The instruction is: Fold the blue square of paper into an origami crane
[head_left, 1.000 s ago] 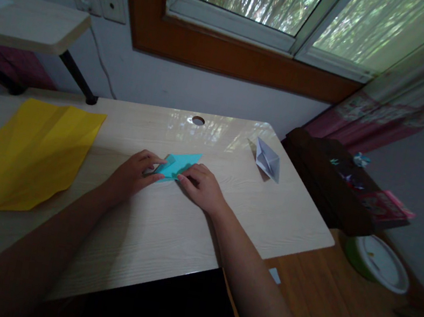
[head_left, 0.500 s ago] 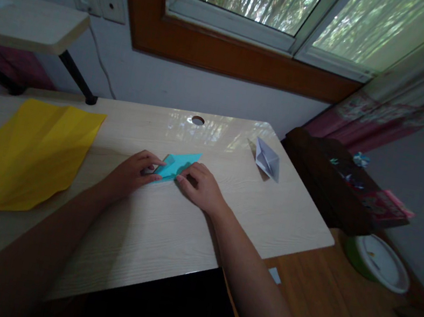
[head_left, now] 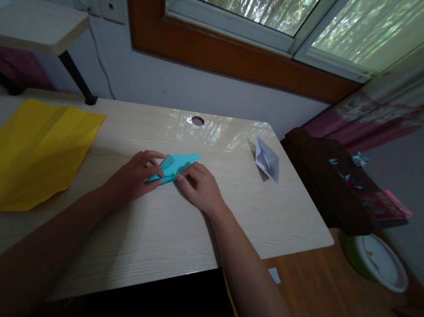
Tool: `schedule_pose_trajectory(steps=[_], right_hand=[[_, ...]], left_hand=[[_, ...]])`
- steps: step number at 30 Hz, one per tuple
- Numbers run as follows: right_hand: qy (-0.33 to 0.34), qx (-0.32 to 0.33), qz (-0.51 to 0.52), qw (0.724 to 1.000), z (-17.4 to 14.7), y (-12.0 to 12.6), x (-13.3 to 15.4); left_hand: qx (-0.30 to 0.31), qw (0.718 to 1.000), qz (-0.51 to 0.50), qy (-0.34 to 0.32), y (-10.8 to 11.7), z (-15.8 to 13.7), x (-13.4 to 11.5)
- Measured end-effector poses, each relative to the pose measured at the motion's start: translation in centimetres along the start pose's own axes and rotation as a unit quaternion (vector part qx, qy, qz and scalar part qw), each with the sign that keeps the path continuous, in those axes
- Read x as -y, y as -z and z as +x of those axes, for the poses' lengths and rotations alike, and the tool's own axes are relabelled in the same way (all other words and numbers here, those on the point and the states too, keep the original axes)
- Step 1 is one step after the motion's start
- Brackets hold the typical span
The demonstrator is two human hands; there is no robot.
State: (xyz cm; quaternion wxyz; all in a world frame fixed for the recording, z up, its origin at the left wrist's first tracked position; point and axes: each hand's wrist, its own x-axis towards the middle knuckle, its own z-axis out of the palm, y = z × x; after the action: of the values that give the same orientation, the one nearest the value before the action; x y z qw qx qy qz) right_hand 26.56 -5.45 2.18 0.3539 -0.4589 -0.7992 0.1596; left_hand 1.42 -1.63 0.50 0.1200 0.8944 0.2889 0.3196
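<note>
A folded piece of turquoise paper (head_left: 179, 163) lies on the table between my two hands, its pointed end toward the far right. My left hand (head_left: 139, 172) grips the paper's near left corner, thumb below and fingers over the edge. At the near right edge, my right hand (head_left: 199, 185) pinches the paper between thumb and bent fingers. Further right on the table stands a folded white paper boat (head_left: 267, 159).
A large creased yellow sheet (head_left: 31, 159) covers the table's left side. Behind it, a raised shelf (head_left: 31, 23) stands on black legs. The pale table (head_left: 180, 246) has a round hole (head_left: 198, 120) near its back edge. A green-and-white tub (head_left: 378, 261) sits on the floor at right.
My left hand has shifted slightly, and its fingers have closed further over the paper's left end, where the near left corner now sticks out more. The right hand stays nearly still.
</note>
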Motion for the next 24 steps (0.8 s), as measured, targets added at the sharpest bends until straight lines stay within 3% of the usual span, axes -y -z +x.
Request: schedule_pose_trajectory(steps=[6,13,16,21,24], right_hand=[[0.015,0.012,-0.003,1.000,0.0,-0.1,0.3],[0.012,-0.004,0.006,1.000,0.0,-0.4,0.6],[0.019,-0.009,-0.013,1.000,-0.1,-0.6,0.4],[0.087,-0.004,-0.046,0.995,-0.3,-0.6,0.0],[0.084,-0.010,-0.056,0.995,-0.2,-0.3,0.2]], left_hand=[[0.013,0.999,0.049,-0.012,0.5,0.3,-0.9],[-0.017,0.996,0.085,-0.028,0.8,0.8,-2.5],[-0.017,0.995,0.090,-0.027,0.6,0.8,-2.5],[-0.029,0.998,0.056,-0.021,0.1,0.7,-1.8],[-0.028,0.999,0.037,0.001,-0.2,0.7,-1.2]])
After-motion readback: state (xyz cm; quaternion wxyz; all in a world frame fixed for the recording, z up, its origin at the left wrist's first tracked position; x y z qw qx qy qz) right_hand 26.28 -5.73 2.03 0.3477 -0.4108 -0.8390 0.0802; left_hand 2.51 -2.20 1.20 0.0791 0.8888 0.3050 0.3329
